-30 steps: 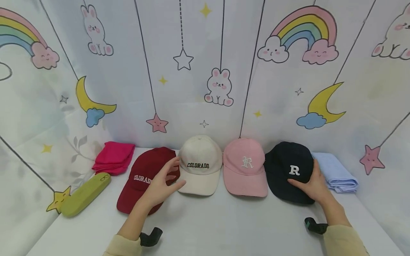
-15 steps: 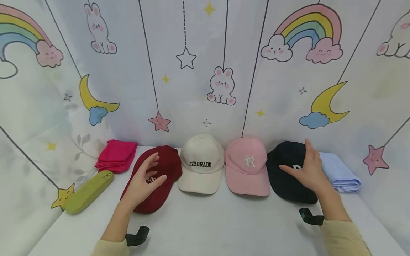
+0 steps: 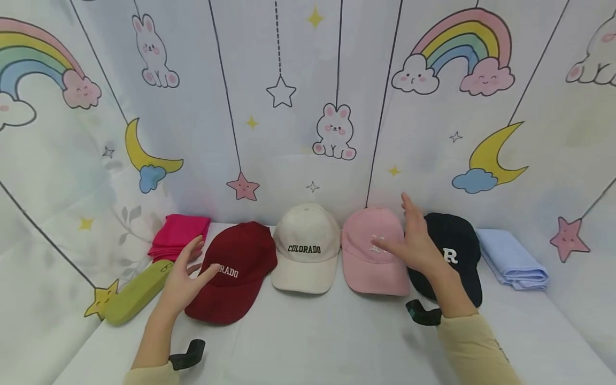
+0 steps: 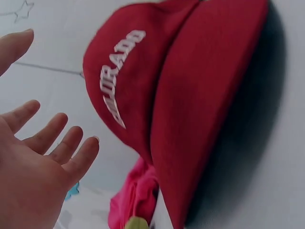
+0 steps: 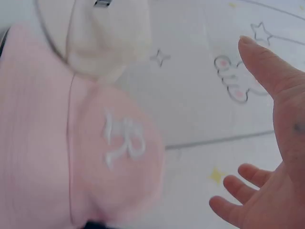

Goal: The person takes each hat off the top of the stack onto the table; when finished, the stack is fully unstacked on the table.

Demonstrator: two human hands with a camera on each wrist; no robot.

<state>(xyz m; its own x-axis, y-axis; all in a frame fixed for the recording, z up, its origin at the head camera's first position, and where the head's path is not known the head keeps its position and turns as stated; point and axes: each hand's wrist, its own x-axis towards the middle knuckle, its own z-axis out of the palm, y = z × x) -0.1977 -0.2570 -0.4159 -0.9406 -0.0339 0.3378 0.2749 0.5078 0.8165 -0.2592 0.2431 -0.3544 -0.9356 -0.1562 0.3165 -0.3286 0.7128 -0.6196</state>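
Four caps are not counted here; in a row along the back stand a dark red COLORADO cap (image 3: 236, 278), a cream COLORADO cap (image 3: 306, 251), a pink cap (image 3: 375, 272) and a black cap (image 3: 454, 235) with a white R. My left hand (image 3: 183, 280) hovers at the left side of the red cap, fingers spread, holding nothing; the left wrist view shows it apart from the red cap (image 4: 157, 76). My right hand (image 3: 418, 246) is raised between the pink and black caps, overlapping both in the head view. It holds nothing, and the right wrist view shows it apart from the pink cap (image 5: 119, 157).
A folded bright pink cloth (image 3: 178, 235) and a green elongated case (image 3: 137, 294) lie at the left. On the right is a folded light blue cloth (image 3: 512, 259). A printed fabric backdrop (image 3: 289, 144) rises right behind the caps.
My right hand has left the black cap's right side and moved left, toward the pink cap. My left hand has moved left across the red cap. The caps stay in place.
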